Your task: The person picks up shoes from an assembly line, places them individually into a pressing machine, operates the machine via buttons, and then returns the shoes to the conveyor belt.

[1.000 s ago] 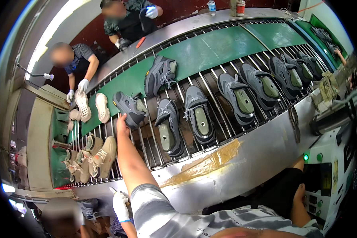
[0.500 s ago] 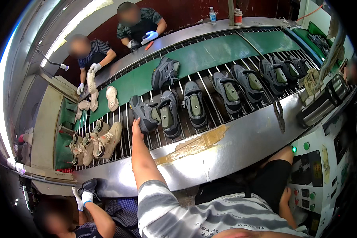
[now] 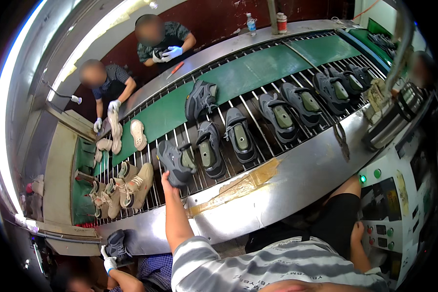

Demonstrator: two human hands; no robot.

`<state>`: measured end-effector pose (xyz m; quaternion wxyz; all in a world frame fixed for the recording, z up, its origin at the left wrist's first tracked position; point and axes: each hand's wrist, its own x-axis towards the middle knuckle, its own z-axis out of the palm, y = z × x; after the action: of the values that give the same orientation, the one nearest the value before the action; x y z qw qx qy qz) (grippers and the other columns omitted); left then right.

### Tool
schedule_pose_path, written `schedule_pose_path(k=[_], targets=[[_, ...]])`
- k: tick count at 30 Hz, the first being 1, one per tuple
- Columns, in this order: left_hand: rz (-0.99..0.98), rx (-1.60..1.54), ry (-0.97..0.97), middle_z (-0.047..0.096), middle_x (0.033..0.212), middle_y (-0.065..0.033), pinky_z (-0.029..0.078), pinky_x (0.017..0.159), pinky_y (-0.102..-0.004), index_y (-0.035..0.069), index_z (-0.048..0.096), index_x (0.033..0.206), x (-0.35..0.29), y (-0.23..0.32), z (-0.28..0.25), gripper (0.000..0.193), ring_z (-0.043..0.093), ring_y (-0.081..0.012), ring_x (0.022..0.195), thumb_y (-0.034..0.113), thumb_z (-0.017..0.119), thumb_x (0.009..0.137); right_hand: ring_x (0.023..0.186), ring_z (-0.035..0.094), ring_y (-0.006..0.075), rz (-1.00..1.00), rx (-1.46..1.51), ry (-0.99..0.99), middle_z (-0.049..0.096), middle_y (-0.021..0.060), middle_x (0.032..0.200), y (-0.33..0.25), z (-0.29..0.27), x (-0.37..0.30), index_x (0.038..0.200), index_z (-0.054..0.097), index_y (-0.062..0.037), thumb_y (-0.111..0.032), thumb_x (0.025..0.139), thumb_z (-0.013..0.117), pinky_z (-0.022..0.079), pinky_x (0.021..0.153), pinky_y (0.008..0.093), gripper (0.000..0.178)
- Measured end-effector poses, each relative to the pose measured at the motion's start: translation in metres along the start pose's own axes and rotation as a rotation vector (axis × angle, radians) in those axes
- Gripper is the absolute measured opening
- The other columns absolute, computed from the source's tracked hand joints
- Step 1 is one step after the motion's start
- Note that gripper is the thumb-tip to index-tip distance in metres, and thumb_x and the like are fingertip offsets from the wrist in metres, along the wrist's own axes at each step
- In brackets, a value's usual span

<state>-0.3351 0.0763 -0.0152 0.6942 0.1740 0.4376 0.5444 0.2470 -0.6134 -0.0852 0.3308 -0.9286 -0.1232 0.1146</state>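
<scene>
Head view: left hand (image 3: 169, 183) had its fingers closed on the near end of a grey shoe (image 3: 173, 160) on the rod conveyor (image 3: 155, 192); shoe lay just beyond, long axis roughly away from the person. Right hand (image 3: 357, 232) was well apart, fingers' state unclear. Far-right green bin (image 3: 359, 35) held dark items.

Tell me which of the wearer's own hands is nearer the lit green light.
Right. The right hand is below the green light in the picture; the left hand is much farther off to its left, holding a grey shoe.
</scene>
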Motion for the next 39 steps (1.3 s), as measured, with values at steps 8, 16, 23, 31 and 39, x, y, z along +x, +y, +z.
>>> schedule_pose_path(k=[8, 16, 23, 31, 39], targets=[[0.128, -0.174, -0.358, 0.052, 0.132, -0.0169, 0.039, 0.104, -0.0467, 0.0, 0.045, 0.133, -0.229, -0.061, 0.037, 0.073, 0.051, -0.0353, 0.12, 0.038, 0.057, 0.071, 0.067, 0.054, 0.0112, -0.284, 0.467, 0.017, 0.058, 0.0041, 0.073, -0.123, -0.012, -0.008, 0.079, 0.06, -0.0004, -0.005, 0.084, 0.059, 0.045, 0.063, 0.0267, 0.007], [-0.382, -0.282, -0.87, 0.05, 0.134, -0.0113, 0.031, 0.105, -0.058, 0.014, 0.042, 0.139, -0.363, -0.234, 0.225, 0.085, 0.046, -0.0385, 0.122, 0.069, 0.055, 0.076, 0.087, 0.059, 0.012, -0.482, 1.356, -0.846, 0.061, 0.0079, 0.104, -0.303, -0.041, -0.023, 0.133, 0.046, -0.0059, -0.014, 0.084, 0.067, 0.049, 0.08, 0.0258, 0.054], [-0.29, 1.03, -1.482, 0.063, 0.107, -0.0088, 0.046, 0.088, -0.0314, 0.0, 0.06, 0.114, -0.421, -0.333, 0.376, 0.035, 0.06, -0.0184, 0.092, 0.022, 0.058, 0.088, 0.112, 0.057, 0.0283, -0.305, 2.121, -0.802, 0.058, 0.016, 0.123, -0.25, -0.143, 0.024, 0.136, 0.044, -0.0051, -0.048, 0.081, 0.059, 0.043, 0.101, 0.0419, 0.071], [-0.184, 0.882, -0.923, 0.062, 0.071, -0.0041, 0.045, 0.059, -0.0238, -0.002, 0.067, 0.087, -0.325, -0.42, 0.321, 0.018, 0.055, -0.0102, 0.064, 0.015, 0.06, 0.089, 0.103, 0.059, 0.0272, -0.114, 1.322, 0.419, 0.054, 0.0132, 0.126, -0.13, -0.309, 0.135, 0.143, 0.033, -0.0095, -0.031, 0.072, 0.069, 0.047, 0.091, 0.038, 0.082], [0.073, 0.866, -0.824, 0.063, 0.072, -0.0053, 0.046, 0.06, -0.0237, -0.002, 0.064, 0.08, -0.293, -0.419, 0.303, 0.014, 0.057, -0.0113, 0.063, 0.006, 0.057, 0.089, 0.101, 0.059, 0.0274, 0.065, 0.521, 0.551, 0.055, 0.0178, 0.122, -0.12, -0.423, 0.308, 0.139, 0.036, -0.0029, -0.025, 0.06, 0.078, 0.047, 0.086, 0.0359, 0.092]])
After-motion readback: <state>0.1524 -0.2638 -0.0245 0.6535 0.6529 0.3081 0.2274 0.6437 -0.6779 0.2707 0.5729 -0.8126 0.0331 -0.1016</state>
